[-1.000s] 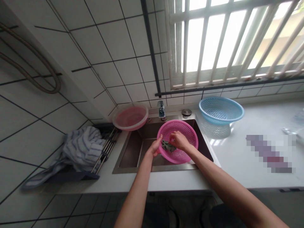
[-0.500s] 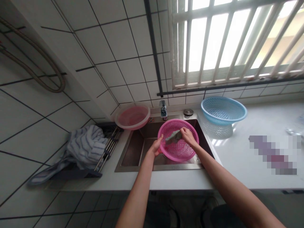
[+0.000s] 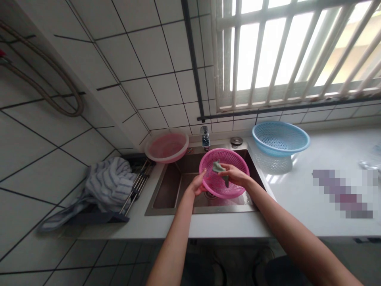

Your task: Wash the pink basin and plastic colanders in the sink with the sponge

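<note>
A bright pink perforated basket is tilted over the steel sink. My left hand grips the basket's near left rim. My right hand is inside the basket, closed on a small grey-green cloth pressed against the mesh. Both forearms reach in from the bottom of the view.
A pale pink basin sits at the sink's back left corner beside the tap. A blue basket stands on the white counter to the right. A striped cloth lies on a dish rack at left. Window bars rise behind.
My right hand has moved the cloth across the inside of the pink basket, from the lower middle up and to the right side. My left hand keeps its hold on the rim.
</note>
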The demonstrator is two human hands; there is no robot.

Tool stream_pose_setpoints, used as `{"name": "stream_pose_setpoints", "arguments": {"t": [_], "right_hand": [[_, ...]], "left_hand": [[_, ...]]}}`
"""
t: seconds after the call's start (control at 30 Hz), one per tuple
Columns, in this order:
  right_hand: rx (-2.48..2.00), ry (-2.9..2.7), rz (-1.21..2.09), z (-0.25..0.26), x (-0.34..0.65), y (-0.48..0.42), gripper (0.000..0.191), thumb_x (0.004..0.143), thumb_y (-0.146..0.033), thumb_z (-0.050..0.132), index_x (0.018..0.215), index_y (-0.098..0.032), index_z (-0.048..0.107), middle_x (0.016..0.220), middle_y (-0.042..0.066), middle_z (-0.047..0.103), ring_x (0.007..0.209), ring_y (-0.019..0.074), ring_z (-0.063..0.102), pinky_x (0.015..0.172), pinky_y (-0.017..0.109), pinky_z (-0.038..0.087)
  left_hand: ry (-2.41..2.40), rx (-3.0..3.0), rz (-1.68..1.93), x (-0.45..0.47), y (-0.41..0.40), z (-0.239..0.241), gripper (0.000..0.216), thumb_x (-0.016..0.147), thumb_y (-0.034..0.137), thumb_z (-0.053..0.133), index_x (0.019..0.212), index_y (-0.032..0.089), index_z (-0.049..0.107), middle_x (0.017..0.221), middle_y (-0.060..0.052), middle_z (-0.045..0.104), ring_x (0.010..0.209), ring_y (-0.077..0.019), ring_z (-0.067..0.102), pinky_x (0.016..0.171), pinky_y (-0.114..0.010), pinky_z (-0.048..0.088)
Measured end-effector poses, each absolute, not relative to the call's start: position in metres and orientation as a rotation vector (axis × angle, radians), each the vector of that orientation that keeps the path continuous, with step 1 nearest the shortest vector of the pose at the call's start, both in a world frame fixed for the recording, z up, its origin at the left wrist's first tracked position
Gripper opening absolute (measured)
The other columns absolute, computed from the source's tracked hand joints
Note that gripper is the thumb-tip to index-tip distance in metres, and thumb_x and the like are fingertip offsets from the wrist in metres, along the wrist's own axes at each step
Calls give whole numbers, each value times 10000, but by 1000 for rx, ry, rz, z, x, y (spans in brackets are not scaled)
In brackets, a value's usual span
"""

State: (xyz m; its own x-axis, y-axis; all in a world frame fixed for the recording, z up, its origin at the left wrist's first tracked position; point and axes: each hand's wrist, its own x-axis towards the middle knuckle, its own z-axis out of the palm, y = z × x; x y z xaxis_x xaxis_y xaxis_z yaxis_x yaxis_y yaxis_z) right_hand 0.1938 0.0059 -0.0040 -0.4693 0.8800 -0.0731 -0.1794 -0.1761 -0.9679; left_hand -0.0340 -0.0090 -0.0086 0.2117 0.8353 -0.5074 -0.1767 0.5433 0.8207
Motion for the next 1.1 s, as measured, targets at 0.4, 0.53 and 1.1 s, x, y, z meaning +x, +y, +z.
{"name": "stream_pose_setpoints", "arguments": {"t": [0.4,0.53,1.1], "right_hand": [[-1156,-1910,1755,-38,174,-1,276,726,-218,766,1001,-206,761,737,-3,677,609,133,557,605,242,407],[-1162,-1786,1699,-30,170,-5,389,753,-300,822,1127,-224,747,990,47,750,819,182,652,719,257,465],[-800,-951,2071,-24,149,-1,339,702,-98,785,985,-185,618,741,-41,585,614,85,543,619,205,462]], "left_hand": [[1009,697,790,-23,-10,-6,379,1032,441,589,1151,97,693,823,-130,788,515,-185,699,576,-305,614],[1026,704,808,-24,-12,-4,429,1038,491,558,1208,112,667,868,-144,797,584,-214,738,589,-317,620],[944,735,834,-10,-19,14,383,1030,471,599,1034,111,729,774,-87,766,548,-147,689,584,-244,573]]}}
